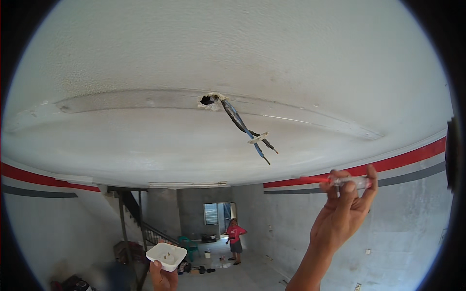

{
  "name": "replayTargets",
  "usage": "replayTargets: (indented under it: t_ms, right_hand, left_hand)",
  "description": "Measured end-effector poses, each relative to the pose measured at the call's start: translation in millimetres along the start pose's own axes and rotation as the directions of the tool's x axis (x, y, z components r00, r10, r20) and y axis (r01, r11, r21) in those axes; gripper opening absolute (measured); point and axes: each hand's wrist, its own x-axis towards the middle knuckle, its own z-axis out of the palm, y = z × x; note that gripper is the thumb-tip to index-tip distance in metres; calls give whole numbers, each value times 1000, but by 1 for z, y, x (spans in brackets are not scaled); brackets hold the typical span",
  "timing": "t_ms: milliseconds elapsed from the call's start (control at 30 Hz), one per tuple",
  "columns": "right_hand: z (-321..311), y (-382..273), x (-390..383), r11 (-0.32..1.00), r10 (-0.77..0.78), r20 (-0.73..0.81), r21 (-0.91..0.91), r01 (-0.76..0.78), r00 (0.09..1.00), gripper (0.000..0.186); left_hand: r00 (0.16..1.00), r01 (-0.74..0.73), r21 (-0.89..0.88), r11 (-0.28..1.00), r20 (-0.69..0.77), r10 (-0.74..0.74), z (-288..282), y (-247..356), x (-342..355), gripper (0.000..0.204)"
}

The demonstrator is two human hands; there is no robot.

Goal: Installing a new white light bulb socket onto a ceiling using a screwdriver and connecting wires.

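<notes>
My left hand point(164, 278) holds up a white square plastic fitting point(173, 260) by its near edge. The fitting has rounded corners, and small brass-coloured bits show in its hollow. At the right, my raised right hand point(340, 213) has its fingers closed round the clear handle of a screwdriver point(357, 183), whose red, slightly blurred shaft points left. Two wires point(236, 118), one blue and one black, hang from a rough hole point(208, 100) in the ceiling. Both have bare ends and pass through a small pale strip point(258, 138). Neither hand touches them.
A long raised strip point(145, 99) crosses the ceiling beside the hole. Far below, a person in a red shirt point(234, 233) stands near a window point(211, 214). A staircase point(131, 206), a green chair point(188, 245) and scattered items point(196, 269) are at lower left.
</notes>
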Motion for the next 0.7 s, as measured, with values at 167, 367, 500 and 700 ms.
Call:
replayTargets:
  t_ms: [167, 367, 500, 700]
  right_hand:
    - [45, -14, 19, 997, -63, -46, 32, 65, 997, 55]
    - [71, -33, 4, 990, -89, 102, 113, 78, 991, 50]
    - [73, -33, -6, 989, -134, 76, 77, 128, 988, 50]
    - [81, -30, 13, 990, -140, 128, 48, 135, 982, 47]
  left_hand:
    - [997, 75, -82, 994, 21, -74, -8, -4, 0, 76]
    - [961, 55, -41, 998, 273, -41, 70, 32, 13, 93]
    - [919, -10, -70, 997, 394, 37, 122, 55, 44, 108]
    - [896, -86, -149, 985, 421, 142, 185, 74, 92, 113]
